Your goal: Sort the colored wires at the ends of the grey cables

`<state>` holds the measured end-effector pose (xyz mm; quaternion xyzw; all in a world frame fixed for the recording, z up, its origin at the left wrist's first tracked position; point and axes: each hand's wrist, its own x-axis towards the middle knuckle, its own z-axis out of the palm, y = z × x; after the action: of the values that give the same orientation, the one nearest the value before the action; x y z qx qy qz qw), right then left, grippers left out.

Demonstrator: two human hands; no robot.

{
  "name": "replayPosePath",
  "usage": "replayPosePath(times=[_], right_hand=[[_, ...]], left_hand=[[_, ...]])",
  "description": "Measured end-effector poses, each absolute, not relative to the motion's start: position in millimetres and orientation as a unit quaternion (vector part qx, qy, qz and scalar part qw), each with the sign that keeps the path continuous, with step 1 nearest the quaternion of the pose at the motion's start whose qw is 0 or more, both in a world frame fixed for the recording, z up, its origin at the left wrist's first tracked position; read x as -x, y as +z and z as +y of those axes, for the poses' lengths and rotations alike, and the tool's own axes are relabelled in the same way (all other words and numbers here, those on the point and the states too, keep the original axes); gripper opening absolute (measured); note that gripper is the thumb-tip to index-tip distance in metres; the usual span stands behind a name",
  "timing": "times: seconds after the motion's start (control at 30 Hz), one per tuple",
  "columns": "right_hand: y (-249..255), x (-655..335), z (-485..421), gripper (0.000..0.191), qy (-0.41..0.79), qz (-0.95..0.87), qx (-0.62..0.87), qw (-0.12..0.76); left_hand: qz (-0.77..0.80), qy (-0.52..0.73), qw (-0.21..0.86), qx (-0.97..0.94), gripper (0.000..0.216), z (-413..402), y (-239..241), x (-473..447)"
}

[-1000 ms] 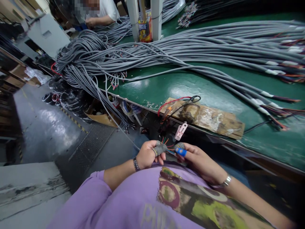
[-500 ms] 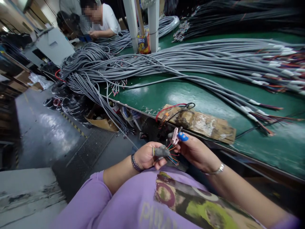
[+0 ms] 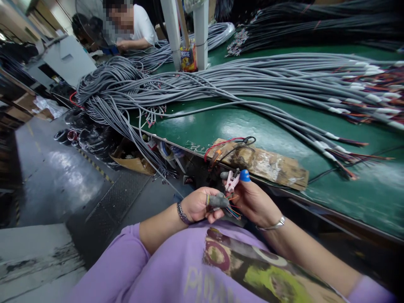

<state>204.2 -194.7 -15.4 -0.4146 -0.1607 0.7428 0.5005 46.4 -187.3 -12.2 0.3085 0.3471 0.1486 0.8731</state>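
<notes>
My left hand (image 3: 205,205), with a grey cot on the thumb, is closed around the end of a grey cable. Thin coloured wires (image 3: 234,212) fan out to the right from its fingertips. My right hand (image 3: 252,200), a blue cot on its thumb, grips a small pale pink clip-like tool (image 3: 232,182). The tool's lower end is at the wires, close to the left fingertips. Whether it is clamped on a wire is too small to tell. The rest of the held cable is mostly hidden behind my left hand and arm.
Grey cables (image 3: 189,90) with stripped ends lie across the green table (image 3: 195,124), some hanging over its edge. A worn wooden board (image 3: 268,166) with red and black leads sits at the near edge. Black cables (image 3: 299,29) lie behind. A co-worker (image 3: 142,27) sits at the far left.
My right hand has brought the pink tool lower and tilted it towards the wires by my left fingertips. The left hand still holds the cable end. The whole view has shifted slightly.
</notes>
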Motion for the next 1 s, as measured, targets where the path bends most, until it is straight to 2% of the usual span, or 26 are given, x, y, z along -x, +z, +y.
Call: replayPosePath(times=[0.3, 0.6, 0.83, 1.0], right_hand=[[-19.7, -199.7, -191.5, 0.059, 0.716, -0.149, 0.410, 0.545], [-19.7, -203.2, -196.3, 0.063, 0.773, -0.131, 0.373, 0.496], [-25.0, -210.1, -201.6, 0.056, 0.799, -0.146, 0.334, 0.479], [-17.6, -211.1, -202.8, 0.041, 0.786, -0.160, 0.347, 0.486]], left_hand=[[0.348, 0.124, 0.873, -0.318, 0.055, -187.6, -12.8, -49.2], [0.354, 0.140, 0.872, -0.308, 0.053, -191.3, -14.4, -47.8], [0.374, 0.149, 0.860, -0.314, 0.055, -200.0, -6.7, -43.4], [0.392, 0.167, 0.844, -0.326, 0.050, -211.9, -1.8, -43.3]])
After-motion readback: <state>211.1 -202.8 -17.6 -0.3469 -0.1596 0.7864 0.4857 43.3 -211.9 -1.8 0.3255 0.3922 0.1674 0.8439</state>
